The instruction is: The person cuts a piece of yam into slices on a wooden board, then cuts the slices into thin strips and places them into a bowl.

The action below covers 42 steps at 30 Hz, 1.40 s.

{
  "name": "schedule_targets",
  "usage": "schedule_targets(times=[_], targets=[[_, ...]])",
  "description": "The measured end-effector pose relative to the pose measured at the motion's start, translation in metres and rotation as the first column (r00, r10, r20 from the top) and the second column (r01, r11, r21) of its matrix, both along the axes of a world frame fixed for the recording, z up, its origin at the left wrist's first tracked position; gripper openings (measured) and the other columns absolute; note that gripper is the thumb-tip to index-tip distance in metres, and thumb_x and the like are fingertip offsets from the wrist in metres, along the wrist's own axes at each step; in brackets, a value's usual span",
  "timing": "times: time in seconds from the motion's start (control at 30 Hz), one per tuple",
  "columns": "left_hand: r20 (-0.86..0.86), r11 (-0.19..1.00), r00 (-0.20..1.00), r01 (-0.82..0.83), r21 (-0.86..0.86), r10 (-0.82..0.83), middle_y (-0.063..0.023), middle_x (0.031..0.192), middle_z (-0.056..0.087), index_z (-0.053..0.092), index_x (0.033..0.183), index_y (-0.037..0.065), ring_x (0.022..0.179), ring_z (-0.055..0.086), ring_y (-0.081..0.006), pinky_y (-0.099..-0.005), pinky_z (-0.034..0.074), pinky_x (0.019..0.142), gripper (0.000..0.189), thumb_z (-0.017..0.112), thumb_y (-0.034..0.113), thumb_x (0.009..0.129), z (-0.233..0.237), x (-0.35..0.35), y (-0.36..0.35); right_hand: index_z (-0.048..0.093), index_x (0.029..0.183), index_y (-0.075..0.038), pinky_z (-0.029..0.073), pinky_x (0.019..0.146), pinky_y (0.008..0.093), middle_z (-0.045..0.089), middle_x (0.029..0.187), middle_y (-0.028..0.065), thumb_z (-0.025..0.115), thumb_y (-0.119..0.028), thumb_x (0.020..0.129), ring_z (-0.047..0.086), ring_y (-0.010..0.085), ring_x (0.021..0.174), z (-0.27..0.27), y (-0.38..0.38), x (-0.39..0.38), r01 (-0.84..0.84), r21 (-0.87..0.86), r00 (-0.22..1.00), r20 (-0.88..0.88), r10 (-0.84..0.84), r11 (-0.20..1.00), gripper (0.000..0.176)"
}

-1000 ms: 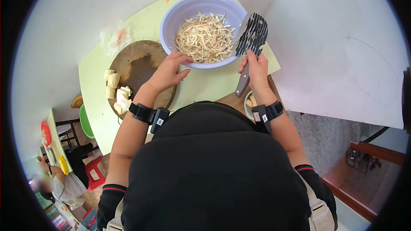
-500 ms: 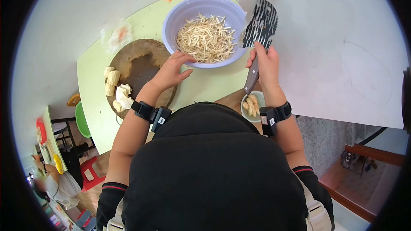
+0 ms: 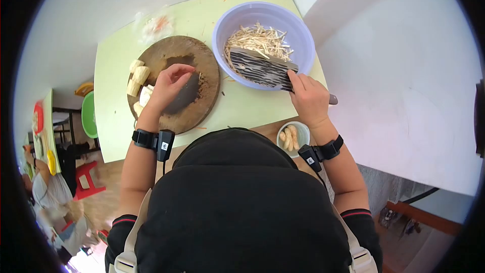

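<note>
My right hand point(image 3: 309, 98) grips a broad cleaver point(image 3: 260, 68), its handle running out behind the fist. The dark blade, streaked with pale marks, reaches over the near side of a lavender basin point(image 3: 306, 45). Thin pale strips point(image 3: 260, 39) of a cut root vegetable fill the basin's bottom, partly hidden by the blade. My left hand point(image 3: 171, 83) hovers over a round wooden chopping board point(image 3: 202, 98), its fingers curled toward the thumb in a pinch. Whatever may be between those fingertips is too small to make out. Peeled root chunks point(image 3: 141, 75) sit along the board's left edge.
A clear plastic bag point(image 3: 156, 26) lies behind the board on the pale green table point(image 3: 116, 126). Below the table's front edge is a small bowl point(image 3: 304, 134) with peeled pieces point(image 3: 289, 137). Walls close in behind and right. Another person point(image 3: 48, 187) and a red stool point(image 3: 87, 179) are far left.
My left hand has gone from the basin's rim to above the board. My right hand has brought the cleaver down and left, from raised beside the basin to over its near side.
</note>
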<state>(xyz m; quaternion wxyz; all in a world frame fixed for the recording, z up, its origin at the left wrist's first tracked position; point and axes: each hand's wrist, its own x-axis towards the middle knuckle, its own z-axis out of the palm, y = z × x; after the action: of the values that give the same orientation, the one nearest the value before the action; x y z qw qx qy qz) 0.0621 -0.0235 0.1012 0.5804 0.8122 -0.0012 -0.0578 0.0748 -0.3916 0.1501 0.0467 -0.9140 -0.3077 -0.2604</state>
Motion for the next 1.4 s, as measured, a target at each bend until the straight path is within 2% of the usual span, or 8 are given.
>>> schedule_targets(times=[0.23,0.5,0.63,0.8,0.97,1.07,1.27,1.4], targets=[[0.056,0.992,0.991,-0.116,-0.058,0.119,-0.0047,0.100,0.067,0.065,0.109,0.002,0.093,0.062,-0.0120,-0.0261,0.049,0.083,0.021,0.063,0.012,0.091,0.019,-0.009,-0.004,0.065,0.106,-0.008,0.045,0.055,0.0286,0.053,0.073,0.0001,0.064,-0.007,0.070,0.056,0.0143,0.064,-0.004,0.011,0.011,-0.123,-0.036,0.992,0.024,0.124,0.992,0.036],[0.363,0.838,0.874,0.087,0.539,-0.324,-0.0176,0.099,0.065,0.064,0.107,0.001,0.097,0.062,-0.0326,-0.0401,0.049,0.088,0.048,0.075,0.037,0.077,0.056,0.064,-0.087,0.063,0.110,-0.006,0.046,0.057,0.0281,0.054,0.078,0.0000,0.060,-0.010,0.072,0.057,0.0143,0.068,0.004,0.006,0.006,-0.176,-0.123,0.983,0.026,0.180,0.977,0.038],[0.308,0.794,0.913,0.028,0.607,-0.268,-0.0180,0.104,0.064,0.064,0.108,0.005,0.100,0.061,-0.0330,-0.0395,0.049,0.086,0.043,0.072,0.035,0.079,0.039,0.104,-0.096,0.063,0.110,-0.005,0.046,0.057,0.0278,0.055,0.078,0.0001,0.060,-0.010,0.072,0.057,0.0142,0.069,0.001,-0.006,-0.005,-0.132,-0.136,0.991,-0.014,0.131,0.982,0.038],[0.333,0.886,0.913,0.063,0.459,-0.237,-0.0142,0.102,0.065,0.065,0.108,0.005,0.096,0.063,-0.0282,-0.0380,0.050,0.086,0.034,0.069,0.028,0.083,0.040,0.100,-0.087,0.063,0.109,-0.006,0.047,0.059,0.0285,0.055,0.077,0.0011,0.063,-0.008,0.070,0.058,0.0153,0.069,-0.006,-0.014,-0.016,-0.087,-0.034,0.994,-0.063,0.085,0.996,0.040],[0.157,0.962,0.983,0.048,0.269,-0.093,-0.0096,0.104,0.067,0.064,0.111,0.002,0.096,0.063,-0.0182,-0.0314,0.050,0.087,0.027,0.067,0.016,0.088,0.005,0.060,-0.035,0.065,0.107,-0.007,0.049,0.060,0.0293,0.063,0.081,0.0039,0.070,-0.006,0.067,0.062,0.0199,0.068,-0.013,0.000,-0.021,-0.019,0.199,0.955,-0.286,0.076,0.980,0.040],[0.165,0.972,0.985,-0.084,0.218,0.048,-0.0095,0.099,0.067,0.065,0.106,0.001,0.092,0.064,-0.0180,-0.0306,0.051,0.084,0.020,0.064,0.011,0.088,-0.008,0.016,-0.015,0.067,0.101,-0.004,0.051,0.063,0.0295,0.067,0.082,0.0103,0.069,-0.008,0.080,0.065,0.0203,0.065,-0.003,0.029,-0.021,0.227,0.568,0.775,-0.597,0.206,0.791,0.022],[0.102,0.940,0.962,-0.269,0.209,0.252,-0.0083,0.096,0.066,0.066,0.103,0.000,0.090,0.064,-0.0158,-0.0277,0.050,0.083,0.016,0.062,0.004,0.088,-0.024,-0.070,-0.002,0.064,0.106,-0.001,0.044,0.057,0.0326,0.058,0.065,0.0111,0.067,-0.020,0.084,0.055,0.0199,0.056,-0.008,0.080,-0.003,0.252,0.442,0.413,-0.853,0.318,0.861,0.029],[0.179,0.872,0.910,-0.410,0.268,0.374,-0.0092,0.096,0.065,0.066,0.102,0.000,0.086,0.065,-0.0176,-0.0286,0.052,0.078,0.016,0.064,0.001,0.085,-0.034,-0.111,0.010,0.062,0.110,-0.002,0.043,0.057,0.0358,0.056,0.064,0.0117,0.064,-0.022,0.086,0.054,0.0225,0.056,-0.020,0.115,0.002,0.152,0.396,0.388,-0.867,0.314,0.906,0.032]])
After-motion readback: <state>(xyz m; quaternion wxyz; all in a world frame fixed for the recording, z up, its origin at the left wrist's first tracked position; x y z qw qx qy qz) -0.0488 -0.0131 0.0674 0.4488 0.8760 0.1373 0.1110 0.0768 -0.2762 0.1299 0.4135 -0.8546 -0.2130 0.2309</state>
